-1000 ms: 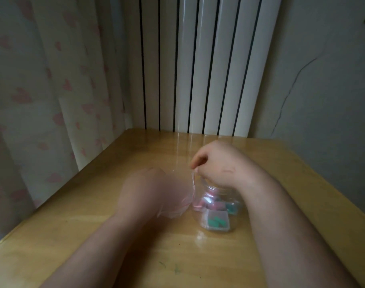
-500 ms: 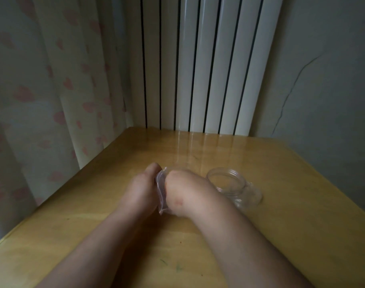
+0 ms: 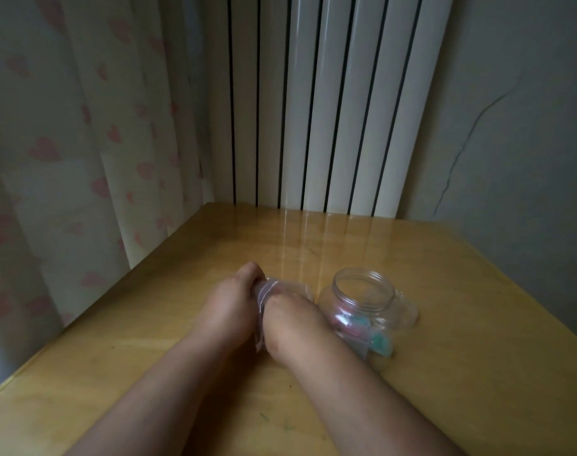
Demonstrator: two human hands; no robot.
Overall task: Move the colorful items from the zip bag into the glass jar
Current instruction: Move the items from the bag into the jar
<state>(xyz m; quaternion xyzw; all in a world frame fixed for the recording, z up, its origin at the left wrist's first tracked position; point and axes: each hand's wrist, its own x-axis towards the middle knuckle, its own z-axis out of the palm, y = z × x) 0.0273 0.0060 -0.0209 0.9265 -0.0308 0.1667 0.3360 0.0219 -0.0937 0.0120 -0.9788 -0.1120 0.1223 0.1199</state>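
Note:
A clear glass jar [image 3: 366, 292] stands open-mouthed on the wooden table, right of my hands. Pink and teal items [image 3: 362, 327] show through its lower wall. The clear zip bag [image 3: 266, 289] is crumpled between my two hands, only a strip of it visible. My left hand [image 3: 229, 304] grips the bag from the left and my right hand [image 3: 290, 319] presses against it from the right, touching the jar's left side. Whether anything is left inside the bag is hidden.
The wooden table [image 3: 461, 357] meets a white ribbed radiator [image 3: 329, 110] at the back. A curtain with pink hearts [image 3: 66, 159] hangs along the left edge. A grey wall with a crack [image 3: 527, 159] is on the right.
My right hand left the jar mouth and came down left beside my left hand, closing on the bag. The bag went from hanging open to crumpled between both hands.

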